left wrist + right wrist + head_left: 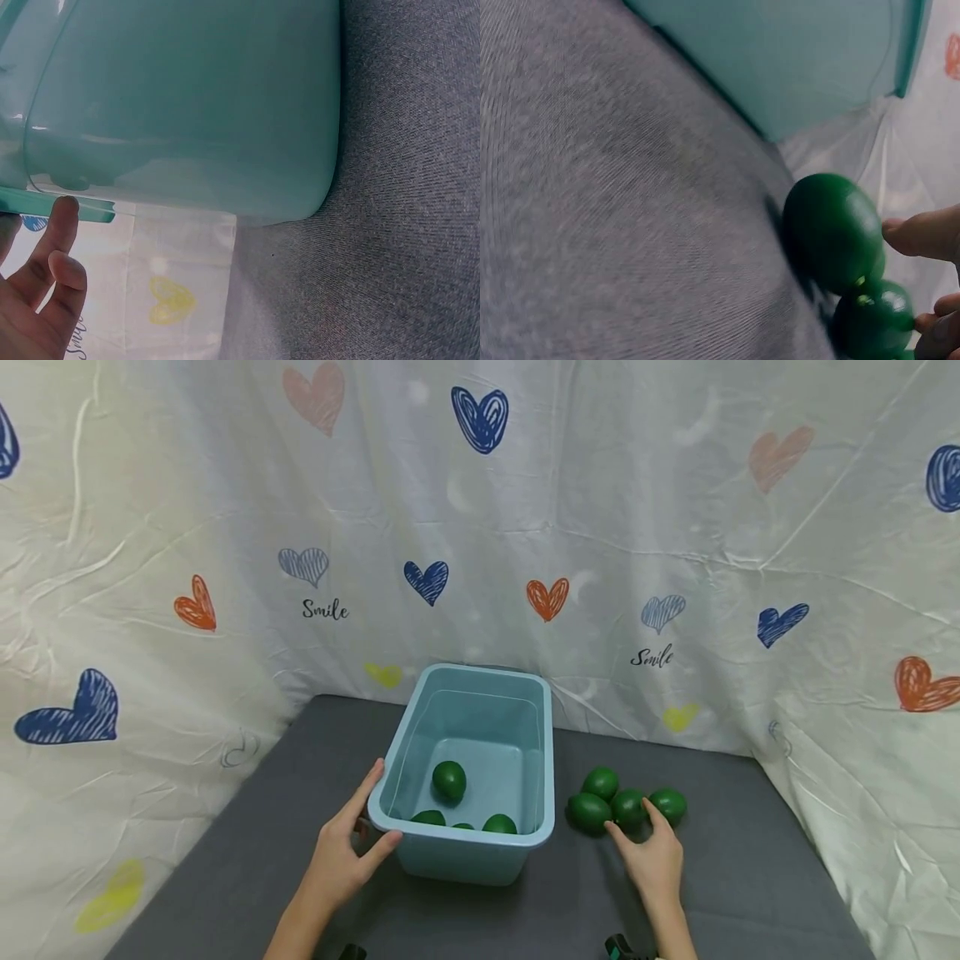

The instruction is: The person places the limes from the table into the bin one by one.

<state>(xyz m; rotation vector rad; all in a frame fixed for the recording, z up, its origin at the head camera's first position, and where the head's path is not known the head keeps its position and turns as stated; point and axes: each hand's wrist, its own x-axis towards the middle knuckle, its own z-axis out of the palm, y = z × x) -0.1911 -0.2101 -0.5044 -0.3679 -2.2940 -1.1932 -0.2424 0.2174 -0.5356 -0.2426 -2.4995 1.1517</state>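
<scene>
A light blue plastic bin (468, 856) stands on the grey cloth. Several green limes lie inside it, one lime (449, 781) toward the middle and others partly hidden behind the near wall. My left hand (341, 860) holds the bin's near left corner, thumb on the front rim and fingers along the left side. In the left wrist view, curled fingers (66, 225) meet the rim. My right hand (654, 860) is at a cluster of limes right of the bin, thumb and index finger spread either side of one lime (628, 811). Other limes (832, 232) lie against it.
A grey cloth (247, 860) covers the table. Behind and beside it hangs a pale curtain (495, 510) printed with hearts. The bin's far end stands close to the curtain. A dark gap of cloth separates bin and lime cluster.
</scene>
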